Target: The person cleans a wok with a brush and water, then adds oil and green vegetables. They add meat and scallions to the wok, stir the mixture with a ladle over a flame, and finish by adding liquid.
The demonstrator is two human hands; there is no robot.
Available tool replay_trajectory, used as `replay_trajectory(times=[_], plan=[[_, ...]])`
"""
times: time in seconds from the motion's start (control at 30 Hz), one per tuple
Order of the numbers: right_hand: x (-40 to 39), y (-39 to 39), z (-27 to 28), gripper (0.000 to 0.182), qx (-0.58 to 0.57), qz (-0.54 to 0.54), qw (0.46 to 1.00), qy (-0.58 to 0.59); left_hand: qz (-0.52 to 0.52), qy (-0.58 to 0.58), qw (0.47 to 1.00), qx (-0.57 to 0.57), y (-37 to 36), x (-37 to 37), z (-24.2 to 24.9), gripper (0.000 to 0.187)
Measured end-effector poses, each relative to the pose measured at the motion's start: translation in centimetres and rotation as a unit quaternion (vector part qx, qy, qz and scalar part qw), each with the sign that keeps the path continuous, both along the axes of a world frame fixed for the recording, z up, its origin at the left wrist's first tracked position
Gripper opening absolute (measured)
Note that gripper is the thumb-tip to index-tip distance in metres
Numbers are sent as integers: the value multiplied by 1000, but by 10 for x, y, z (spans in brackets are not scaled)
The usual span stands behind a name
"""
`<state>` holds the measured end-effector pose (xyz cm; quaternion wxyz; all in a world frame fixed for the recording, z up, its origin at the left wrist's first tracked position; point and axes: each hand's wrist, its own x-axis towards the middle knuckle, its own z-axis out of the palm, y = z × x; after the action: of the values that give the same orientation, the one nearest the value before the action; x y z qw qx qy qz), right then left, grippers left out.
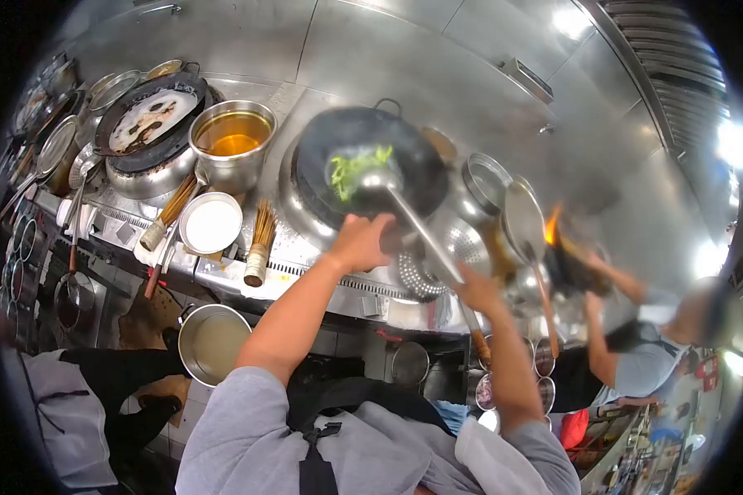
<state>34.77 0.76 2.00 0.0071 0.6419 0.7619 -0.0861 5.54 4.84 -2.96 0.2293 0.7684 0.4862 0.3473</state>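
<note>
A black wok sits on the burner in front of me, with green vegetables in it. My left hand is closed at the wok's near edge; what it grips there is hidden behind the fingers. My right hand is wrapped round the long metal handle of a ladle, whose bowl lies in the wok beside the vegetables. Just below the wok, between my hands, is a perforated strainer.
A pot of amber liquid, a white-filled bowl and bamboo brushes stand left of the wok. A co-worker works at the right near a flame. Another person stands at the lower left beside a large pot.
</note>
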Motion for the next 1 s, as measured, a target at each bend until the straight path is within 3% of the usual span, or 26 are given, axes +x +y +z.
replay_trajectory(times=[0.07,0.13,0.23,0.37,0.47,0.5,0.6,0.73,0.8,0.9,0.97,1.0], plan=[[-42,8,-52,47,-11,2,984,180,8,-26,1000,0,0,0,-3,75],[-84,1,-92,46,-127,-154,875,442,13,-37,999,1,-5,-3,-2,75],[-87,13,-91,45,-71,-163,835,521,20,1,999,-27,-10,-9,12,76],[-70,55,-56,33,-30,-93,848,521,12,-68,998,-10,1,-8,3,78],[-81,78,-36,30,-46,-142,885,442,25,-70,997,-9,1,-8,1,77],[-88,75,-34,30,-48,-145,883,443,23,-68,997,-12,1,-8,0,77],[-95,66,-35,41,-163,-144,798,562,28,-80,996,-11,1,-7,0,76],[-89,31,-30,48,-182,-93,829,521,41,-75,996,-21,1,-7,-5,73],[-91,-6,-40,53,-48,-108,872,475,51,-73,996,-2,3,-6,-8,75],[-61,-28,-124,56,-46,-118,875,468,44,-99,994,15,3,-5,-7,75],[-41,-30,-159,52,102,32,906,409,59,-120,990,-38,2,-5,-2,76],[-48,-28,-139,52,98,40,906,410,68,-120,990,-37,4,-6,0,76]])
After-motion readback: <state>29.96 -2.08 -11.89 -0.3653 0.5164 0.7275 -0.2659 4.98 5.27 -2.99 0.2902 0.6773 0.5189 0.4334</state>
